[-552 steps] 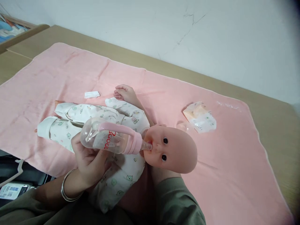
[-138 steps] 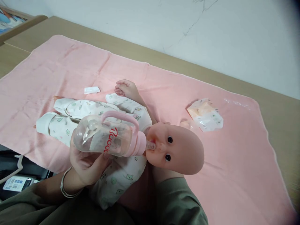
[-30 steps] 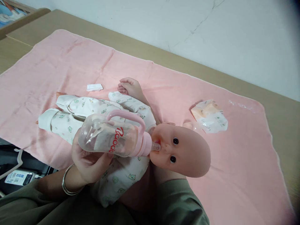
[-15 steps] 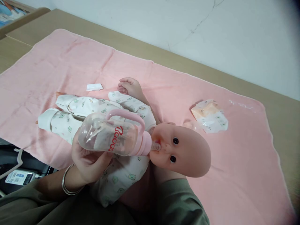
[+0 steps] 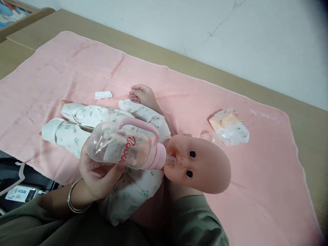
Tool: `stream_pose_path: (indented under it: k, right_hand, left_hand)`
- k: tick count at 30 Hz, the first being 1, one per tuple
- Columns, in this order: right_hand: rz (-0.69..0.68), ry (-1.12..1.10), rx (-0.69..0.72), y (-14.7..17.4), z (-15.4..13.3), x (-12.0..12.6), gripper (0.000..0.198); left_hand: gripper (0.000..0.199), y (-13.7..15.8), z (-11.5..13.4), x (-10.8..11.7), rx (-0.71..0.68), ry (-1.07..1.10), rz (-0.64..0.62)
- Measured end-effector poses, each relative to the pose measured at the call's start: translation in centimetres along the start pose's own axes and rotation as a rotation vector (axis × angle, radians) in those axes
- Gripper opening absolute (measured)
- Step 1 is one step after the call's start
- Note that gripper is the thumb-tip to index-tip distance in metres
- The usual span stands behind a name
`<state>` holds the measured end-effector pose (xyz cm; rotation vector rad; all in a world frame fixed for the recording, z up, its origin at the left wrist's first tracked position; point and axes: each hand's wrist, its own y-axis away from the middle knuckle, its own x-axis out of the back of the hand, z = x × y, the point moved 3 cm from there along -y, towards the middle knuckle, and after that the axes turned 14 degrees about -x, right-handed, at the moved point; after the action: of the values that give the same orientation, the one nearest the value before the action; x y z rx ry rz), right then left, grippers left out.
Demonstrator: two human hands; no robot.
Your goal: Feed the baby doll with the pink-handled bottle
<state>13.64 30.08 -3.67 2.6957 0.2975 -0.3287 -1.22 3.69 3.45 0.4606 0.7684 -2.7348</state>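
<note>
Barely anything shifts: over the last half second our left hand (image 5: pixel 98 171) tips the bottle (image 5: pixel 123 148) a touch, base nudged up, and the teat stays in the doll (image 5: pixel 197 164)'s mouth. So the feed holds steady, we judge, with no slip.

The left hand is wrapped under the bottle's base, fingers curled on clear, smooth plastic; a pink loop handle arches over it. Our right hand is hidden under the doll's head, only the green sleeve (image 5: pixel 194 222) showing, so we cannot tell its grip.

Beyond the bottle lie the doll's soft printed romper (image 5: pixel 102 118), a fuzzy pink towel (image 5: pixel 77 68) and a crinkly packet (image 5: pixel 229 126).
</note>
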Motion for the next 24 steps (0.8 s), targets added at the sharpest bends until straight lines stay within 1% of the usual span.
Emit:
stream_pose_path:
  k: [3,5,9,13,16,19,24]
  right_hand:
    - [-0.005,0.002,0.003,0.11,-0.07,-0.04,0.012]
    - [-0.005,0.006,0.001,0.15,-0.08,-0.03,0.014]
    - [-0.005,0.01,0.002,0.13,-0.07,-0.02,0.014]
    - [-0.008,0.0,0.009,0.01,0.01,0.03,0.01]
    - [-0.009,0.0,0.017,-0.06,0.06,0.07,0.01]
    - [-0.006,0.001,0.016,-0.07,0.06,0.09,0.013]
    - [-0.005,-0.001,0.015,-0.17,0.1,0.12,0.01]
  left_hand:
    - [0.078,0.06,0.15,-0.07,-0.003,0.024,-0.029]
    - [0.081,0.06,0.14,-0.02,-0.005,0.032,-0.019]
    - [0.083,0.14,0.0,0.14,-0.026,0.013,-0.023]
    - [0.085,0.31,-0.13,0.25,0.003,0.017,-0.028]
    - [0.082,0.21,0.05,0.2,0.005,0.032,-0.042]
    - [0.08,-0.08,0.25,0.1,0.08,0.056,-0.033]
    - [0.056,-0.62,0.66,-0.29,0.175,0.16,0.028]
